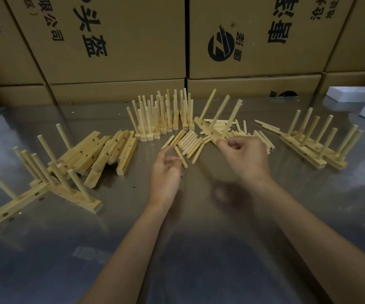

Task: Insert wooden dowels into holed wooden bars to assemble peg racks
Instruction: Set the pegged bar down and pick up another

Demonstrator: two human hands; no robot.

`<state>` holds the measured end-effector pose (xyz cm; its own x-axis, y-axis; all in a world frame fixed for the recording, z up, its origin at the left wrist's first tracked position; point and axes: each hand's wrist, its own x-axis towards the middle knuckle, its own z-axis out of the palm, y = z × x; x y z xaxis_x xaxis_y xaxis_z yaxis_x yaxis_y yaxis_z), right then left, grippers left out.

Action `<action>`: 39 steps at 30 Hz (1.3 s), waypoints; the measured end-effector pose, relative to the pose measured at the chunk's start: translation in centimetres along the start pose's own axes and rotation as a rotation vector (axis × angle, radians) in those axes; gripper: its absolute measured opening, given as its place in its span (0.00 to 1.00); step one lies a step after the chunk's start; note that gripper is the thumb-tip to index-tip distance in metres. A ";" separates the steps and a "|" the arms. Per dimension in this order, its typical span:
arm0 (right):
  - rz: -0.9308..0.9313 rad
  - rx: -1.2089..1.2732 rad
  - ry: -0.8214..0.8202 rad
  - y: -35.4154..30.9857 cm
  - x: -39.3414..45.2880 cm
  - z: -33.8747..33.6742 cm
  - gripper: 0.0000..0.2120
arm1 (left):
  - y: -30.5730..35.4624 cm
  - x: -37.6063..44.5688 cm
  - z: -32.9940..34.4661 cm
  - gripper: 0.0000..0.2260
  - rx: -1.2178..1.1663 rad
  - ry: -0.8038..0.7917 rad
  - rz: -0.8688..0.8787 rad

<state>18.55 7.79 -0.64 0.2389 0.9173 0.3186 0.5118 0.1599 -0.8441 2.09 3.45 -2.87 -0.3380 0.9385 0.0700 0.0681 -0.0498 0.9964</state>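
Note:
My right hand pinches the near end of a holed wooden bar that carries three upright dowels, tilted over a heap of loose dowels. My left hand hovers just left of that heap with loosely curled fingers beside one loose dowel; I cannot tell whether it touches it. Bare holed bars lie piled at the left.
Finished peg racks stand at the back centre, at the right and at the near left. All rest on a shiny metal table. Cardboard boxes wall off the far edge. White foam blocks sit at the far right.

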 end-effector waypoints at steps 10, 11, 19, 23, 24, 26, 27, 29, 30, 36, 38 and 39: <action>0.021 -0.504 -0.069 -0.3 12.4 8.4 0.12 | -1.5 1.8 0.4 0.12 0.113 0.092 0.055; 0.026 -0.539 -0.097 0.0 13.0 9.2 0.13 | -1.6 1.9 0.4 0.12 0.112 0.096 0.052; -0.140 -0.830 -0.269 1.3 15.5 11.4 0.23 | -2.0 2.3 0.5 0.13 0.130 0.110 0.052; -0.161 -0.860 -0.273 1.8 15.1 10.7 0.17 | -1.9 2.2 0.5 0.13 0.154 0.112 0.060; -0.166 -0.858 -0.252 1.8 14.8 10.4 0.16 | -1.8 2.2 0.5 0.12 0.161 0.113 0.060; -0.209 -0.855 -0.186 1.1 13.9 9.7 0.16 | -1.8 2.1 0.5 0.12 0.161 0.117 0.067; -0.256 -0.830 -0.150 0.5 13.3 9.5 0.15 | -1.9 2.0 0.5 0.12 0.164 0.117 0.072; -0.375 -0.691 -0.159 -1.5 11.4 9.4 0.12 | -1.8 2.0 0.5 0.12 0.139 0.124 0.071; -0.410 -0.594 -0.231 -2.8 10.2 9.4 0.10 | -1.7 2.3 0.5 0.12 0.084 0.142 0.058; -0.447 -0.238 -0.810 -10.3 1.9 13.3 0.08 | 0.2 1.5 -0.6 0.14 -0.151 0.321 -0.062; -0.429 -0.354 -0.968 -11.3 0.2 15.3 0.09 | 1.5 3.3 -0.9 0.09 0.005 0.349 -0.235; -0.405 -0.410 -1.003 -11.6 -0.2 16.1 0.09 | 2.2 3.7 -1.5 0.09 0.008 0.411 -0.331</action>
<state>-0.73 11.63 2.09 -0.6722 0.7325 -0.1072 0.6744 0.5462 -0.4968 -0.44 6.27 -0.33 -0.6825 0.6922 -0.2344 -0.0985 0.2307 0.9680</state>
